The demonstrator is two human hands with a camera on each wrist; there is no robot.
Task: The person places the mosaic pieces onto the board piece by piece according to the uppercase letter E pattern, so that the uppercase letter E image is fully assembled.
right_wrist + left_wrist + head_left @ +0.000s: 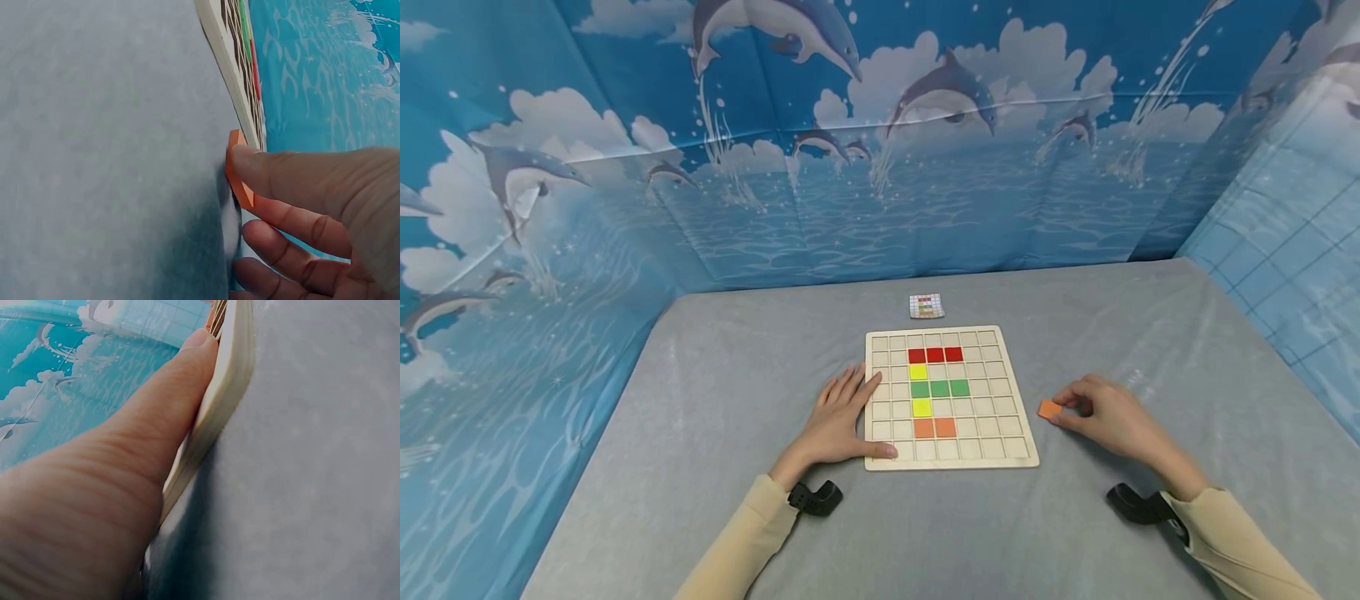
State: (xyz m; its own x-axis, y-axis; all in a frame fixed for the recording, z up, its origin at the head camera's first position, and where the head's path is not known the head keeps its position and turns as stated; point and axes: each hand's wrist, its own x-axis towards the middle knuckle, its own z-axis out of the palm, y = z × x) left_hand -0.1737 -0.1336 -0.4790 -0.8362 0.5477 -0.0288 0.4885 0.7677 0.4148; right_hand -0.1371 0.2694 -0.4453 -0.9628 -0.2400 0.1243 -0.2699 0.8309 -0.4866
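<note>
A square wooden grid board (988, 450) lies on the table. Set in its cells are three red tiles (935, 355) in a row, two yellow tiles (918, 372), three green tiles (940, 389) and two orange tiles (945, 427). My left hand (835, 425) rests on the board's left edge, fingers spread and straight, its thumb over the near left corner. To the right of the board, my right hand (1108, 417) pinches an orange square tile (240, 175) between thumb and fingers, close over the table.
Behind the board lies a small card (927, 306) printed with a coloured grid pattern. A grey cloth covers the table (760, 350). A dolphin-print curtain (850, 217) hangs along the back and sides. Each wrist wears a black band with a mount (817, 498).
</note>
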